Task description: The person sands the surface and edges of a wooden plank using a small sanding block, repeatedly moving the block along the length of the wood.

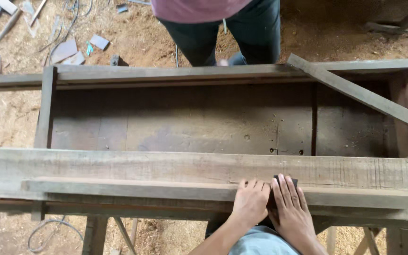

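Pressing both hands, left [250, 202] and right [291, 208], flat on dark block [285, 180] atop wooden plank [119, 189]; sawdust floor [147, 33].

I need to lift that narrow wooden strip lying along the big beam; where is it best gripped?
Grip the narrow wooden strip by its long edges, from above and from the near side: it lies flat along the beam, its near edge overhanging. Both hands, left hand and right hand, press it flat near the middle.
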{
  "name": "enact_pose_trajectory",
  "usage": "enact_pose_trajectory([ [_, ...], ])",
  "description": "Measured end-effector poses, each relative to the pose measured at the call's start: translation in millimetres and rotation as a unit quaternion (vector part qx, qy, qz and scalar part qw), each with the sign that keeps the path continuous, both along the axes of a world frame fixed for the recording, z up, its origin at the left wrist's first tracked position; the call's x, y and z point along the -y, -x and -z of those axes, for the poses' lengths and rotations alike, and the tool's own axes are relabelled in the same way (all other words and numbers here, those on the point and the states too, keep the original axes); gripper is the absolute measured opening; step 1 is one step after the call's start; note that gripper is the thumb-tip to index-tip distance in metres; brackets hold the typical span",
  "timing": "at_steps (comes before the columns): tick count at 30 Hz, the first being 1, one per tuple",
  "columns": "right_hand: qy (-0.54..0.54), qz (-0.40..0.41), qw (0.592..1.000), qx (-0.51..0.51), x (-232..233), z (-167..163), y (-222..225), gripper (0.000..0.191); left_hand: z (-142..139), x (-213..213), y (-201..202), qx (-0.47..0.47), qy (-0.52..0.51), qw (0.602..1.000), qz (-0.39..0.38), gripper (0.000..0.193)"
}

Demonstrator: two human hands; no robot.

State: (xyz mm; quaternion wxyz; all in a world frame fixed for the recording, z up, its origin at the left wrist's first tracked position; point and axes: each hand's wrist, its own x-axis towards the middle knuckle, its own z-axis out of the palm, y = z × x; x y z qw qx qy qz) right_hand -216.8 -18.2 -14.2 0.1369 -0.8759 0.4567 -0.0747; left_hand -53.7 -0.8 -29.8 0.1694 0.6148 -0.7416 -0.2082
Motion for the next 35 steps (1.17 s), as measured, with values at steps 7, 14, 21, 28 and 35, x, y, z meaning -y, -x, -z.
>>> enact_pose_trajectory([
  [7, 0.01, -0.012, 0.999, 0.035, 8.3, 8.6, 2.9, 0.083, 5.4, 5.2, -1.7, -0.007, -0.028, 1.0, -0.011, 0.03],
  [14, -0.004, -0.053, 0.998, -0.018, 15.2, 7.0, 21.5, 0.08, -5.9, 9.9, 4.3, 0.005, -0.024, 1.0, -0.019, 0.039],
  [21, -0.033, -0.009, 0.999, -0.036, 11.4, 13.9, 21.9, 0.085, -0.3, 13.5, 12.8, 0.027, -0.032, 0.999, 0.008, 0.04],
  [28, -0.028, 0.002, 0.997, -0.078, 18.3, 9.7, 43.6, 0.102, -7.9, 15.8, 7.4, 0.004, -0.069, 0.997, 0.025, 0.038],
  [35, -0.022, -0.014, 0.997, -0.068, 18.9, 8.4, 44.0, 0.104, 2.6, 15.8, 49.0, 0.061, -0.052, 0.997, 0.01, 0.057],
])
